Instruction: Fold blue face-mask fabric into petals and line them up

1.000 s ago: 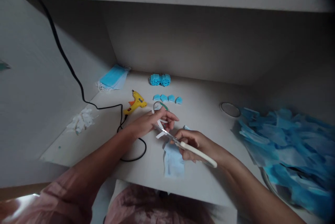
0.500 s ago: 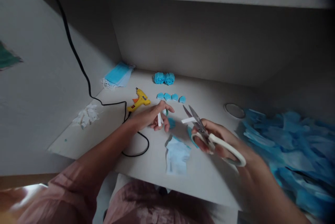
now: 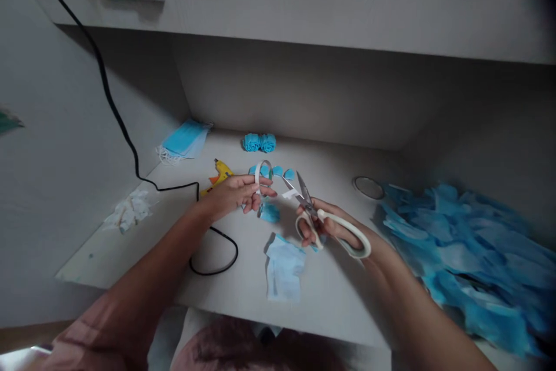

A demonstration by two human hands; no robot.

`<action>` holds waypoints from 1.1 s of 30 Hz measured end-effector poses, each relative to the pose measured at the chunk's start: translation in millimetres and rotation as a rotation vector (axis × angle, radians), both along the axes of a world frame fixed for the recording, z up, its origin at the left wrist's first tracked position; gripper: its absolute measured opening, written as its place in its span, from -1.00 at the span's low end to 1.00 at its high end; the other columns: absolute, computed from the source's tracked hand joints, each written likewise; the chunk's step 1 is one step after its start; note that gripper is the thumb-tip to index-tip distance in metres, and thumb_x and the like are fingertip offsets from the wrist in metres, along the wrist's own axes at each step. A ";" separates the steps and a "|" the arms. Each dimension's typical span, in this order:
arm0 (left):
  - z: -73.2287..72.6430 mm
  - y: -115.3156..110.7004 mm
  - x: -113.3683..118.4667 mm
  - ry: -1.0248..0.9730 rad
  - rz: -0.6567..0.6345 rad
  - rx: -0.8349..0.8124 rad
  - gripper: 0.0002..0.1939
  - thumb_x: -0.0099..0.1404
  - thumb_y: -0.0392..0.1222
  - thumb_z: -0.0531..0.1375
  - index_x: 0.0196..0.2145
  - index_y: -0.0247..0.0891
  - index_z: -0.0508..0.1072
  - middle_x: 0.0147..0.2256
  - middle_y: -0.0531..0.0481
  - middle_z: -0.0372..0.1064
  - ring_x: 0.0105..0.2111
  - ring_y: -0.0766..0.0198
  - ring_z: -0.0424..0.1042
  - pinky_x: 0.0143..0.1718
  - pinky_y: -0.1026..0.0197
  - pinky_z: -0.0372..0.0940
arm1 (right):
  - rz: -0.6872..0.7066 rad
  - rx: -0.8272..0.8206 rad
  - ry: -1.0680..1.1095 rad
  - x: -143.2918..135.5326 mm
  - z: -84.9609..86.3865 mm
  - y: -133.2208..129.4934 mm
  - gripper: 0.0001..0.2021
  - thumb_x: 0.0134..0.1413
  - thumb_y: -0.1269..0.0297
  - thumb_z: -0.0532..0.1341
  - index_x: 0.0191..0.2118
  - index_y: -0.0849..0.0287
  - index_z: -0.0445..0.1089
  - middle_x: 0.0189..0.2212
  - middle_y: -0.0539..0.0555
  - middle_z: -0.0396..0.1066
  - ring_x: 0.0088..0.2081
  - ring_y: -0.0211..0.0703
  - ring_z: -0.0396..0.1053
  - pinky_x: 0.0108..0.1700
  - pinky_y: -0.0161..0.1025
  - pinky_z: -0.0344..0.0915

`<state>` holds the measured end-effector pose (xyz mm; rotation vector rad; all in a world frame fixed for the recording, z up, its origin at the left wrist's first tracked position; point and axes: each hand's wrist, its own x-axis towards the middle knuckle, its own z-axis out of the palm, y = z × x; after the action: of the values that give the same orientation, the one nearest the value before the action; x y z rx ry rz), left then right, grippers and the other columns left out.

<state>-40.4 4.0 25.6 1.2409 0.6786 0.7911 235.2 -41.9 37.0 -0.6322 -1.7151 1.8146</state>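
My left hand (image 3: 243, 193) pinches a narrow white band (image 3: 258, 174) that curves into a loop, like tape. My right hand (image 3: 324, 221) holds scissors (image 3: 343, 232) with cream handles, fingers through the loops and the blades apart, pointing up and left. A short white strip (image 3: 289, 193) hangs at the blades. Below the hands lie a folded blue piece of fabric (image 3: 269, 212) and a pale blue piece (image 3: 284, 270). A row of small blue pieces (image 3: 289, 173) lies behind, partly hidden by my left hand.
Two blue rolled rosettes (image 3: 259, 142) sit at the back. Blue face masks (image 3: 186, 138) lie back left, near a yellow glue gun (image 3: 223, 170) with a black cord (image 3: 143, 179). White scraps (image 3: 130, 210) are at left. A thin ring (image 3: 368, 187) and a blue fabric heap (image 3: 469, 243) are at right.
The scissors have come closer to my left hand, and their blades have spread wider. The white band in my left hand now shows as an upright loop. The view has tilted up.
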 end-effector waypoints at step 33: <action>0.3 -1.4 6.8 0.137 0.145 0.128 -0.60 0.32 -0.09 0.13 0.04 -0.34 0.41 -0.34 -0.07 0.47 -0.66 0.51 0.27 -0.65 0.39 0.08 | 0.019 -0.054 0.001 -6.4 -1.8 -5.0 -0.47 0.11 -0.16 0.17 -0.04 0.23 0.25 -0.40 0.08 0.35 -0.45 -0.20 0.33 -0.38 -0.21 0.29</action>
<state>-33.6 2.6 25.9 1.3827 0.8476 0.8860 228.8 -47.0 35.2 -0.6386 -1.6813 1.8797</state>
